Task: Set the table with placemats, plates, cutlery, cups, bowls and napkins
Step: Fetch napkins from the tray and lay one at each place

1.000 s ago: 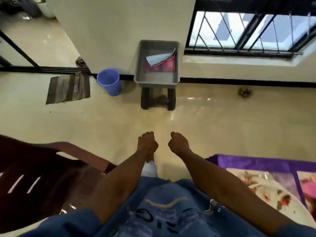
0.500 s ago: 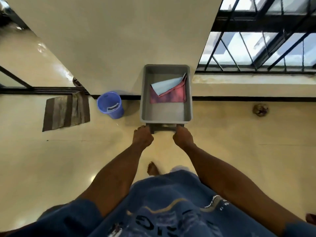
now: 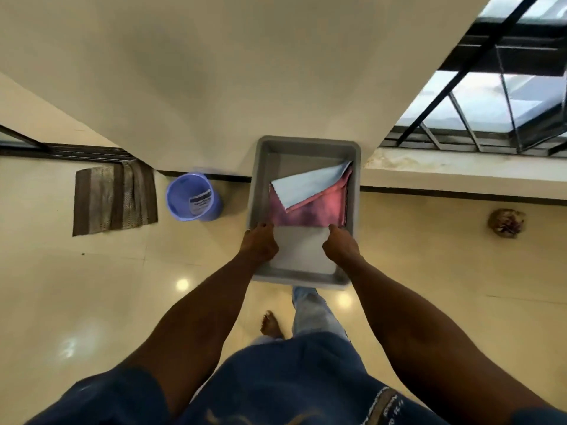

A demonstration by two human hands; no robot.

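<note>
A grey plastic tub (image 3: 257,191) stands against the wall on a low stand. Inside it lies a folded pink cloth (image 3: 310,211) with a light blue cloth (image 3: 306,188) folded on top, both toward the far right of the tub. My left hand (image 3: 259,243) and my right hand (image 3: 340,245) reach into the tub with curled fingers. Their fingertips are at the two near corners of the pink cloth. Whether they pinch it is hidden by the backs of the hands.
A blue plastic bucket (image 3: 194,197) stands on the floor left of the tub, and a striped brown mat (image 3: 115,196) lies further left. A barred window (image 3: 491,96) fills the right. A small brown object (image 3: 506,223) sits on the glossy floor at right.
I have walked up to the tub. Both hands moved from its near rim into it, up to the near edge of the pink cloth.
</note>
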